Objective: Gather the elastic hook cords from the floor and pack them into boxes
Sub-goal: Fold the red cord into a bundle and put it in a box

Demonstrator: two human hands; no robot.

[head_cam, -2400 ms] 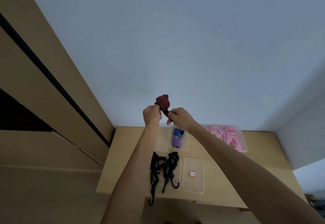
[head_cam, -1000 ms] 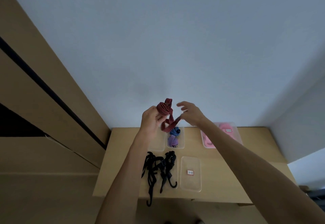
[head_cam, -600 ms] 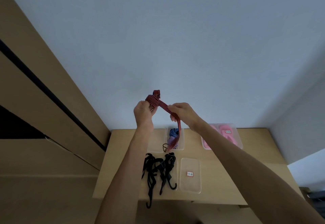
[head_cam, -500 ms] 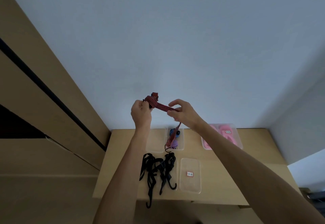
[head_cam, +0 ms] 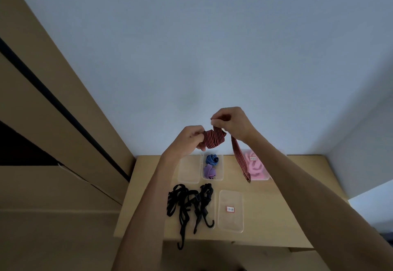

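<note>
Above the small wooden table I hold a red striped elastic cord in both hands. My left hand grips the wound bundle of it. My right hand pinches the strap just above the bundle, and the loose tail hangs down to the right over the pink box. A clear box on the table holds a blue cord and a purple cord. A pile of black hook cords lies at the table's front, one hook hanging over the edge.
An empty clear box sits left of the blue-and-purple one. A clear lid with a red label lies to the right of the black cords. A box of pink cords stands at the back right. Wooden cabinet panels rise on the left.
The strap was stretched out between my hands; now my right hand has come over the bundle, which looks thicker in my left hand. The loose tail has swung right, over the pink box.
</note>
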